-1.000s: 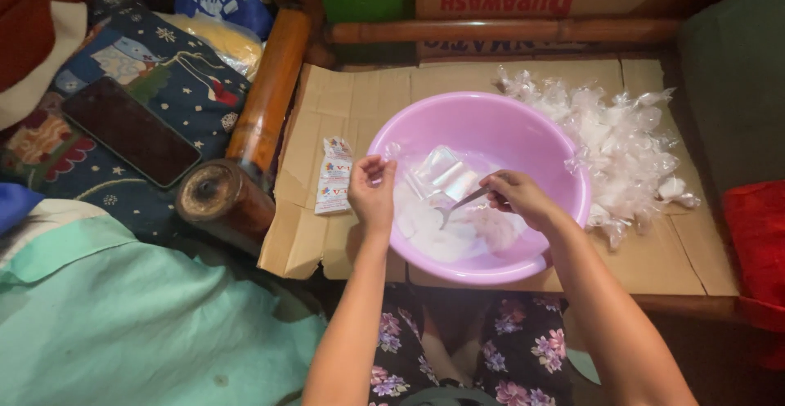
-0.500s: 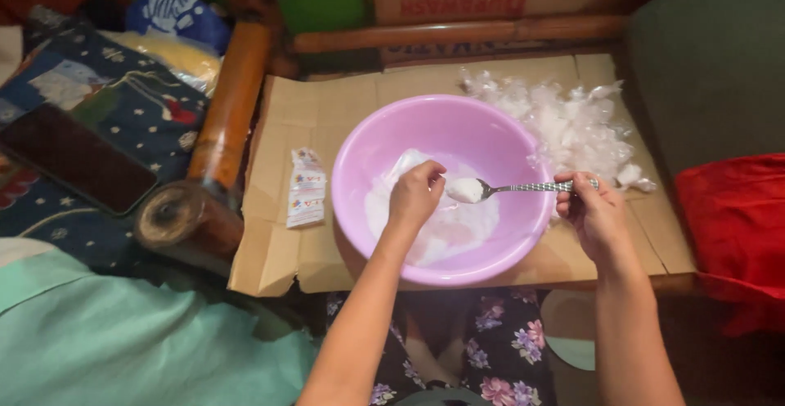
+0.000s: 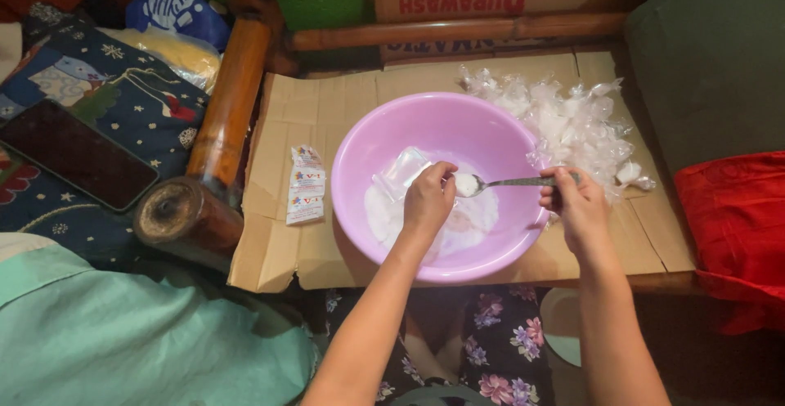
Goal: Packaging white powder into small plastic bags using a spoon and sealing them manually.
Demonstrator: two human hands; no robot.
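One metal spoon [image 3: 507,183] heaped with white powder lies level over the round pink plastic basin [image 3: 441,132], its bowl touching the left hand [image 3: 427,201] and its handle closed in the grip of the right hand [image 3: 576,206] at the basin's right rim. The left hand's grip pinches one small clear plastic bag [image 3: 401,172] above the white powder [image 3: 458,226] in the basin. One flattened cardboard sheet [image 3: 327,103] covers the bench beneath. Beside the basin lie one strip of printed sachets [image 3: 306,185] on the left and one heap of clear knotted bags [image 3: 572,124] on the right.
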